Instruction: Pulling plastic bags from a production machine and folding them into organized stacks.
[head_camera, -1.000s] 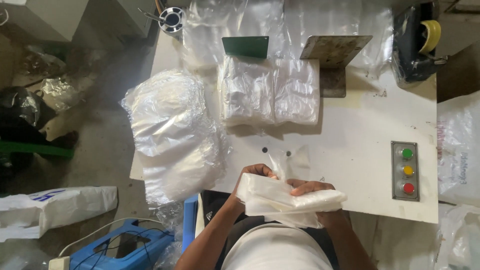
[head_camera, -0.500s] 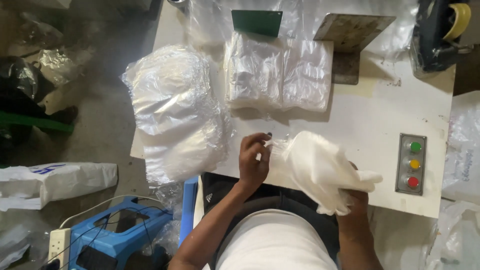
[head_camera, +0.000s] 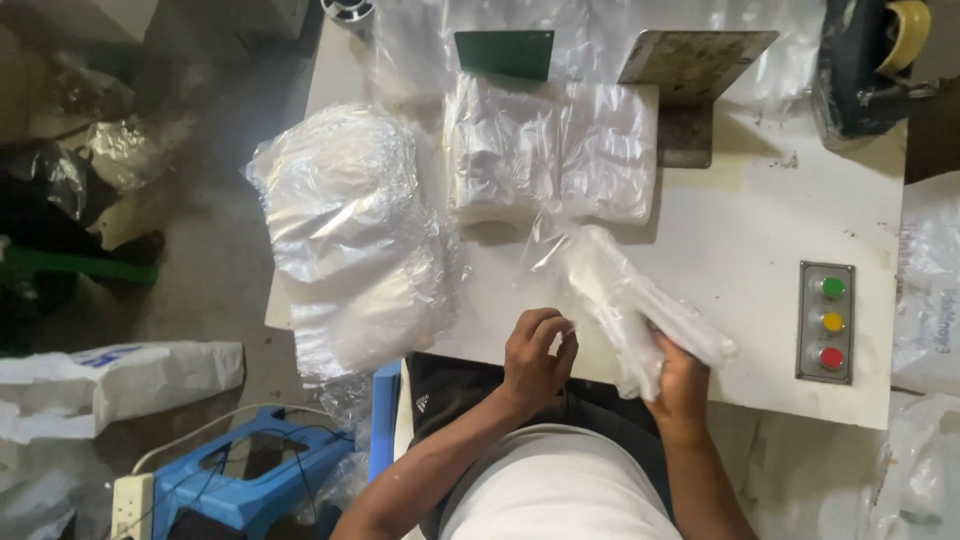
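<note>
Hands: right hand (head_camera: 678, 385) grips a crumpled clear plastic bag (head_camera: 630, 300) over the white desk (head_camera: 740, 230) near edge; left hand (head_camera: 535, 352) pinches its thin edge. Stacked clear bags (head_camera: 550, 150) lie far, a heaped pile (head_camera: 350, 230) left.

**What we cannot make out**

We see the right hand (head_camera: 680, 385) only in part: its fingers are buried under the clear plastic bag (head_camera: 635, 300) it grips, so we cannot tell how they close. The bag itself is blurred. On the left hand (head_camera: 535, 355), whatever the curled fingertips pinch is too small for us to tell. The tape dispenser (head_camera: 875, 60) and the metal spool (head_camera: 350, 10) are cut off by the top edge. The far end of the table (head_camera: 740, 230) lies hidden under plastic sheeting (head_camera: 600, 30). The power strip (head_camera: 130, 505) runs off the bottom edge.
</note>
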